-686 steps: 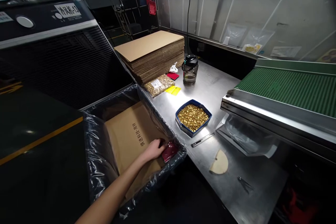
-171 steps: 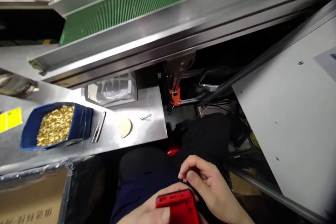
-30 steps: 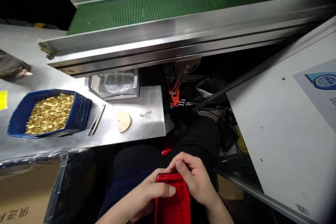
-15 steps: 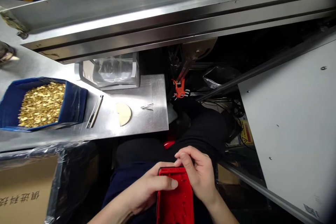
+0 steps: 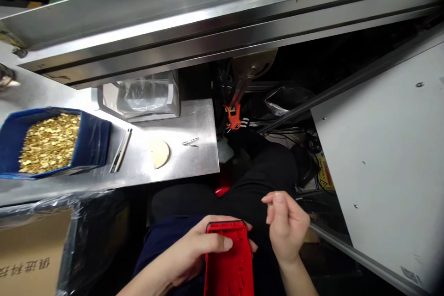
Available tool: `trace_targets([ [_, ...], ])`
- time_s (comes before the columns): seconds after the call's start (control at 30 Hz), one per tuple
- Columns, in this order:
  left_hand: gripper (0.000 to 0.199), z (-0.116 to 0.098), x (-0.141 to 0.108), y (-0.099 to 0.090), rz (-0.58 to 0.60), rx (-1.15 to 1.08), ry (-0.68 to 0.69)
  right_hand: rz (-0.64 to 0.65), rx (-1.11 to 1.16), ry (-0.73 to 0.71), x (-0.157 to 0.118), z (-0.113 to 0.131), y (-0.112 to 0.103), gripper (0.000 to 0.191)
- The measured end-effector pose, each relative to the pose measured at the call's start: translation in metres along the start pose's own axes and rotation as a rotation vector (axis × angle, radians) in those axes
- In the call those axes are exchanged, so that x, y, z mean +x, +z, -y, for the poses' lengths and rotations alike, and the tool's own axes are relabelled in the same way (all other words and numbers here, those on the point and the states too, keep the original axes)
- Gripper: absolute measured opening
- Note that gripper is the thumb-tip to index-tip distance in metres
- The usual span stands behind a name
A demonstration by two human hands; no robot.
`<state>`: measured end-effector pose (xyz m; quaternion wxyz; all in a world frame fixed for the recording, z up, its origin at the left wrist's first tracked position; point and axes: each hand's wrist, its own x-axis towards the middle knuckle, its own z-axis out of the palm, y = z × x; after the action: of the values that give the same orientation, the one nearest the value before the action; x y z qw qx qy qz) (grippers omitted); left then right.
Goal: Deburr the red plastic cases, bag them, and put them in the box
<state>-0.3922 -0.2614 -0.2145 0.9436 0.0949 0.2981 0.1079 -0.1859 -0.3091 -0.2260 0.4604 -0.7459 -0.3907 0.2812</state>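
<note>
A red plastic casing [image 5: 231, 266] with a dark outer edge lies in my left hand [image 5: 208, 245]. The thumb rests on the casing's inside face, and the fingers wrap round behind to its right side. The casing's lower end runs out of the frame. My right hand [image 5: 287, 227] is off to the right, apart from the casing, with its fingers curled and the thumb against them. Whether something small sits between those fingertips cannot be made out. Both hands are over my lap.
On the metal bench [image 5: 187, 162] stands a blue bin [image 5: 92, 141] of small gold-coloured metal parts [image 5: 50, 143]. Beside it lie a slim tool [image 5: 120, 150], a pale round piece [image 5: 159, 153] and a small metal piece [image 5: 190, 141]. A grey bin [image 5: 175, 97] stands behind. A white panel [image 5: 388, 148] borders the right.
My right hand has moved away from the top of the casing, out to the right, with fingers curled. My left hand still holds the casing. The view has shifted slightly.
</note>
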Motion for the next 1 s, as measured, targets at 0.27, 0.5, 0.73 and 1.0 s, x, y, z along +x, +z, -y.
trace_targets([
  [0.27,0.041,-0.002,0.006,0.007,0.032,0.105,-0.021,0.662,0.280,-0.043,0.014,0.024,0.002,0.044],
  [0.5,0.033,0.004,0.002,0.002,-0.153,-0.047,-0.013,0.514,0.151,-0.134,0.007,0.019,0.009,0.041],
  [0.73,0.044,-0.003,0.014,0.005,-0.247,-0.245,0.025,0.291,-0.021,-0.138,0.000,0.005,-0.008,0.018],
  [1.0,0.081,-0.007,0.016,-0.002,-0.080,-0.545,-0.045,0.469,-0.058,-0.434,-0.021,0.028,-0.005,0.015],
])
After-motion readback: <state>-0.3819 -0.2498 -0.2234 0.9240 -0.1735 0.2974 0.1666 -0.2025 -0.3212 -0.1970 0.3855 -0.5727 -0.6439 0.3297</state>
